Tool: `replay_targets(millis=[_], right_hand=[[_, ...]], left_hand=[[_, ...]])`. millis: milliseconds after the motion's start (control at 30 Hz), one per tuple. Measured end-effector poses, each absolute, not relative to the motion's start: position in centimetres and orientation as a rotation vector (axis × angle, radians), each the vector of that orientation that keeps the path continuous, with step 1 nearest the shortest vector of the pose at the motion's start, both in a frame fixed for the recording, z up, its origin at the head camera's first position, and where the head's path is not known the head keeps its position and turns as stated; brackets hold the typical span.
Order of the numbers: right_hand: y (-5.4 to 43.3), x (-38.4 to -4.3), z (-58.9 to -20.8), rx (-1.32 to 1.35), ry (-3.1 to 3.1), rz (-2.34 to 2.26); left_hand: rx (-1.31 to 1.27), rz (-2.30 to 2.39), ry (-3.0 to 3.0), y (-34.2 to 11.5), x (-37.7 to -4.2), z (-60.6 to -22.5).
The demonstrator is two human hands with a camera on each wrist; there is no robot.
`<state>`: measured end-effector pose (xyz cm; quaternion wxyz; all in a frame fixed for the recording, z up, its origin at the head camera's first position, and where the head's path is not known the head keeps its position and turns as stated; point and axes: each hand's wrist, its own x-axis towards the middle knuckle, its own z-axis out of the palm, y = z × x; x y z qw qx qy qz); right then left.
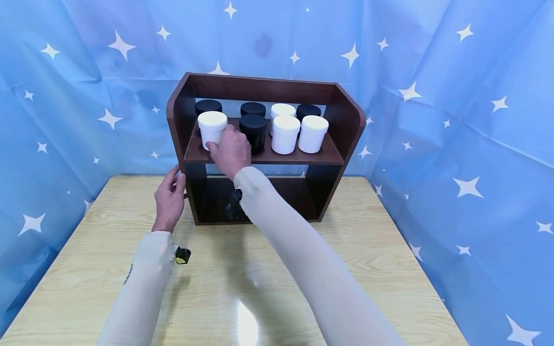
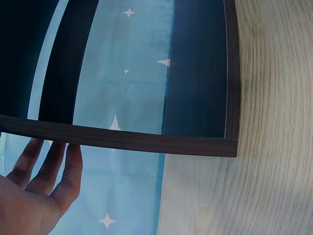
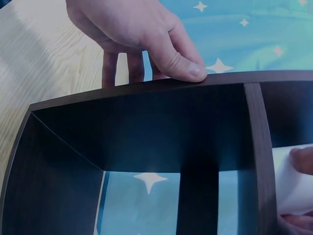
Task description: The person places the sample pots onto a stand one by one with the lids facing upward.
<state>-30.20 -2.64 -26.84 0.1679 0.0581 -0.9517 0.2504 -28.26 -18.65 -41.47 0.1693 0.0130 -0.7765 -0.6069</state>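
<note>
A dark brown two-tier shelf [image 1: 264,157] stands on the wooden table. On its upper board, at the front left, is a white lidded jar [image 1: 212,126]. My right hand [image 1: 231,148] grips this jar from its right side, with the thumb on its front. The right wrist view shows part of the jar [image 3: 291,183] and a few fingertips at the right edge. My left hand [image 1: 169,201] touches the outside of the shelf's left panel with extended fingers [image 2: 73,169]. In the right wrist view its thumb rests on that panel's front edge.
Black jars [image 1: 253,129] and white jars [image 1: 313,134] stand in two rows on the upper board. Below lies the lower compartment [image 1: 281,197], partly hidden by my right arm. A blue star-patterned curtain [image 1: 433,144] hangs behind and beside the table [image 1: 368,240].
</note>
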Motion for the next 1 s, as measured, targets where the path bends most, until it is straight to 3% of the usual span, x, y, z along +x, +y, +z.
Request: replay_targets(millis=[533, 833, 1000], right_hand=[[-0.8, -27.2, -29.9, 0.425, -2.488, 0.837], [3.7, -23.5, -37.2, 0.842, -2.135, 0.837], [7.5, -21.2, -42.8, 0.944, -2.211, 0.652]], left_hand=[[0.049, -1.697, -2.205, -18.7, -28.0, -41.5], [0.076, -1.773, -2.218, -19.3, -27.7, -42.1], [0.053, -1.747, -2.27, -19.6, -27.0, -43.1]])
